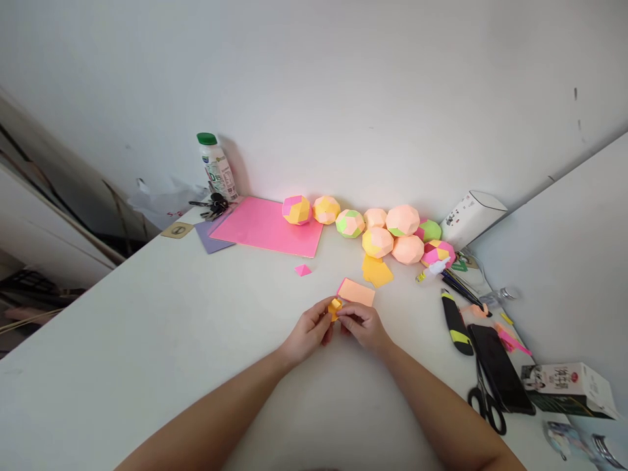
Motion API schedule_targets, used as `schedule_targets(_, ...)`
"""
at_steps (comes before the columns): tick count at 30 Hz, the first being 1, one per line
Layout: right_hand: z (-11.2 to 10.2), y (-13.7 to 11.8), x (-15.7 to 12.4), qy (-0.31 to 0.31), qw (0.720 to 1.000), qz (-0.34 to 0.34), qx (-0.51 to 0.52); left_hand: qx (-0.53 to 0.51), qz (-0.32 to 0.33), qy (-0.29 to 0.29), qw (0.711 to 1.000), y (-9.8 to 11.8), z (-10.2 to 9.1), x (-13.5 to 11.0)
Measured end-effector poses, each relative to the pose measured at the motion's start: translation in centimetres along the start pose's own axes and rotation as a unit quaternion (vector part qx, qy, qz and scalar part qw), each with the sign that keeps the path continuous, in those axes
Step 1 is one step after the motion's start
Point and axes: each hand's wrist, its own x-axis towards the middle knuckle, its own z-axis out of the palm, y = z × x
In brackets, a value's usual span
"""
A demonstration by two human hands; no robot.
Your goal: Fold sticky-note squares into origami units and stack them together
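A bottle (216, 163) and keys (213, 206) sit at ten o'clock from the hands, beside a pink sheet (265, 226) on the surface (147, 340). The left hand (309, 330) pinches a small orange folded paper (335, 307), fingers nearly closed on it. The right hand (363, 325) grips its other side the same way, just above the surface. The paper is too covered to tell its long axis; its bare corner seems to point toward twelve o'clock. Squeezing too hard could crush its creases, I judge. A peach note (357, 292) lies at one o'clock, paper balls (402, 221) beyond, scissors (485, 399) at four o'clock.
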Motion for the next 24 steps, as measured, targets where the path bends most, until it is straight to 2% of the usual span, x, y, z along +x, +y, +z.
schedule_targets(5, 0.04, -0.09, -0.01, 0.021, 0.998, 0.049, 0.026, 0.022, 0.011, -0.02, 1.0, 0.6, 0.03, -0.13)
schedule_targets(10, 0.01, -0.13, 0.03, 0.033, 0.996, 0.065, 0.057, 0.018, 0.023, -0.05, 0.998, 0.93, 0.11, -0.33)
schedule_targets(16, 0.0, -0.35, 0.08, 0.018, 0.993, 0.068, 0.09, 0.002, -0.001, -0.033, 0.999, 0.43, 0.03, -0.18)
schedule_targets(22, 0.17, -0.67, -0.09, -0.033, 0.998, 0.053, 0.009, -0.017, -0.006, -0.018, 1.0, 0.41, 0.1, -0.14)
schedule_targets(24, 0.21, -0.62, -0.1, -0.034, 0.998, 0.05, -0.005, -0.001, 0.0, -0.021, 1.0, 0.42, 0.21, -0.18)
